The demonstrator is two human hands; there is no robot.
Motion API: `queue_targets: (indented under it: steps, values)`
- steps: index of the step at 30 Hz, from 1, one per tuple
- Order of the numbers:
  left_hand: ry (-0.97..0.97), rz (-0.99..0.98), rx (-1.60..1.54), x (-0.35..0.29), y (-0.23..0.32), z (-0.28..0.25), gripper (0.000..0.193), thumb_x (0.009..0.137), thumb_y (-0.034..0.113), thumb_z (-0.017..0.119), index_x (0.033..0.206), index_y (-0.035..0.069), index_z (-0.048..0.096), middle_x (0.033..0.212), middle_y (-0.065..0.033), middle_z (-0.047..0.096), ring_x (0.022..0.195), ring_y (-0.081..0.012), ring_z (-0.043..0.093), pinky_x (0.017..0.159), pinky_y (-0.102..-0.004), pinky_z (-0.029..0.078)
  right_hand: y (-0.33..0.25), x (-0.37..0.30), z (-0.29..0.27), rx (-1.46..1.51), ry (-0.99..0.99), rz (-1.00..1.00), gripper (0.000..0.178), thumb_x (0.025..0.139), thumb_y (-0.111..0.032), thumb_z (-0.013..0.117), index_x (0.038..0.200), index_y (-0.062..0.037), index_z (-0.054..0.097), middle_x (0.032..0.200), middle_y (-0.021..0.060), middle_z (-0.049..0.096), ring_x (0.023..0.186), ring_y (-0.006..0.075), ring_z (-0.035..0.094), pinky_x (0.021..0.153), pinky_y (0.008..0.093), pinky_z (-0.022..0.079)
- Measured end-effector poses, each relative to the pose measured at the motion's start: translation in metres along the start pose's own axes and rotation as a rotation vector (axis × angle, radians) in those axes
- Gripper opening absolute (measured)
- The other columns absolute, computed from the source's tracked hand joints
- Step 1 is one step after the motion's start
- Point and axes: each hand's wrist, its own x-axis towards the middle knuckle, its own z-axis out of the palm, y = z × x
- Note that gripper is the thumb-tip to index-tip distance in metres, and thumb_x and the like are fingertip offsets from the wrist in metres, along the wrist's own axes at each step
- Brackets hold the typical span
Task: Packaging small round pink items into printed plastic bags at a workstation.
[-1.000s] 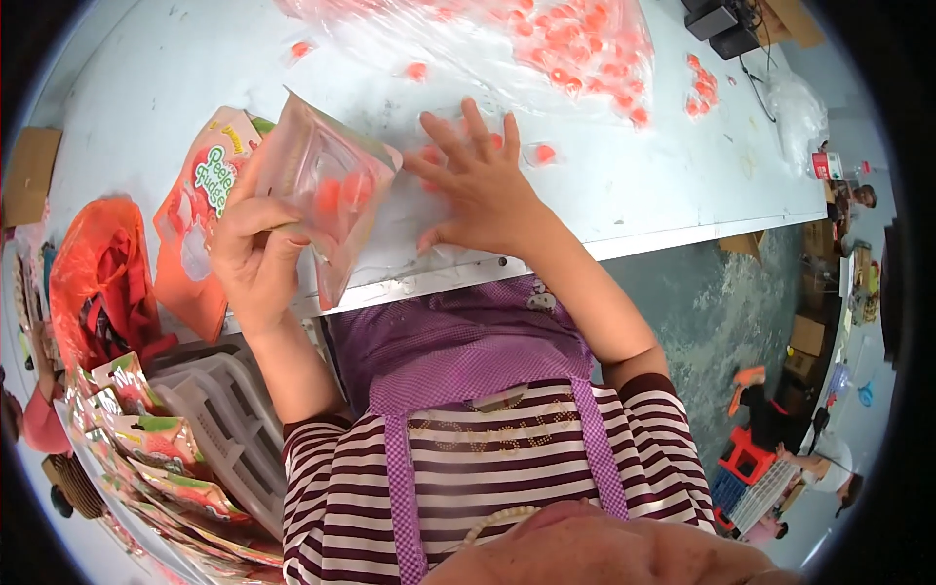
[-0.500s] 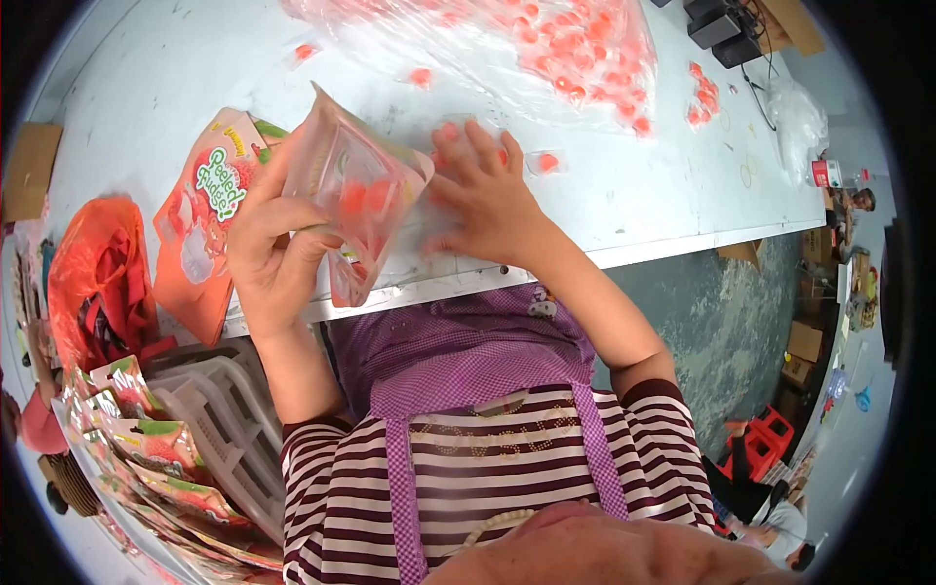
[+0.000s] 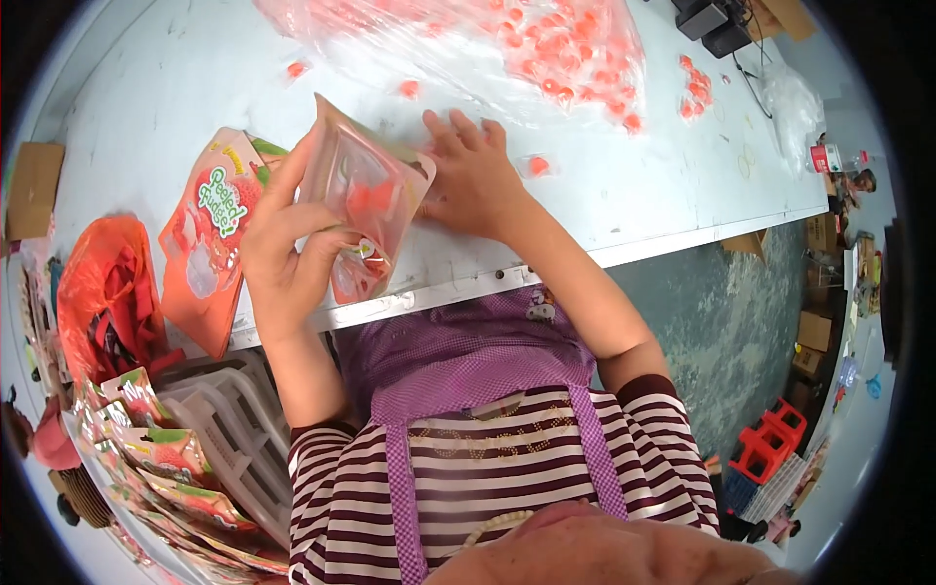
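My left hand is closed on the side of a packaging pouch, its thumb across the clear face. The pouch is held tilted above the table's near edge, and several red candies show through its window. To its right, my right hand has its fingers spread over the tabletop, with its thumb side close to the pouch's edge. Whatever lies under that palm is hidden. Beside the right hand rests a single wrapped red candy. Left of my left hand lie flat printed pouches.
A large clear plastic bag of red candies spreads across the far table, with loose candies to its right. At the left sit a red plastic bag, grey crates and filled pouches. Black devices stand far right.
My right hand has moved slightly left, closer to the pouch, and the candies seen by its fingers no longer show. My left hand keeps its grip on the pouch. The whole view has shifted a little.
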Motion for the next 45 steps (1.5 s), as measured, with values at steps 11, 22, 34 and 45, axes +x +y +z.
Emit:
queue_targets:
  steps: [11,22,34,45]
  values:
    - [-0.095,0.078,0.182,0.012,0.008,0.021,0.014,0.066,0.004,0.067,0.078,0.0,0.06,0.131,-0.0213,0.046,0.118,-0.0341,0.048,0.094,-0.0366,0.039,0.002,-0.021,0.0,0.173,-0.186,0.084,0.021,0.072,-0.029,0.067,0.074,-0.0112,0.056,0.076,0.0101,0.054,0.077,0.0272,0.052,0.063,0.038,0.042]
    - [-0.201,0.023,0.018,0.009,-0.005,0.055,0.015,0.07,0.006,0.068,0.083,0.004,0.061,0.128,-0.0186,0.049,0.115,-0.0319,0.049,0.092,-0.0378,0.038,-0.015,0.032,-0.067,1.5,0.417,0.723,0.026,0.094,-0.028,0.046,0.088,-0.003,0.052,0.083,0.0079,0.056,0.076,0.016,0.055,0.065,0.0289,0.045]
    - [-0.116,-0.058,-0.08,0.008,-0.005,0.061,0.012,0.071,-0.003,0.065,0.079,0.002,0.057,0.129,-0.0186,0.048,0.118,-0.0302,0.049,0.091,-0.0346,0.041,-0.02,0.011,-0.067,1.031,0.234,0.424,0.022,0.091,-0.017,0.048,0.101,-0.0011,0.058,0.11,0.0106,0.053,0.106,0.0222,0.05,0.093,0.0332,0.037]
    - [-0.174,-0.138,-0.536,-0.007,0.0,0.049,0.005,0.077,-0.002,0.058,0.079,-0.001,0.054,0.13,-0.0295,0.043,0.116,-0.0365,0.049,0.089,-0.0369,0.045,-0.031,-0.004,-0.078,0.617,0.071,0.052,0.05,0.091,-0.05,0.039,0.095,-0.0062,0.062,0.095,0.009,0.062,0.105,0.0246,0.053,0.105,0.0473,0.017]
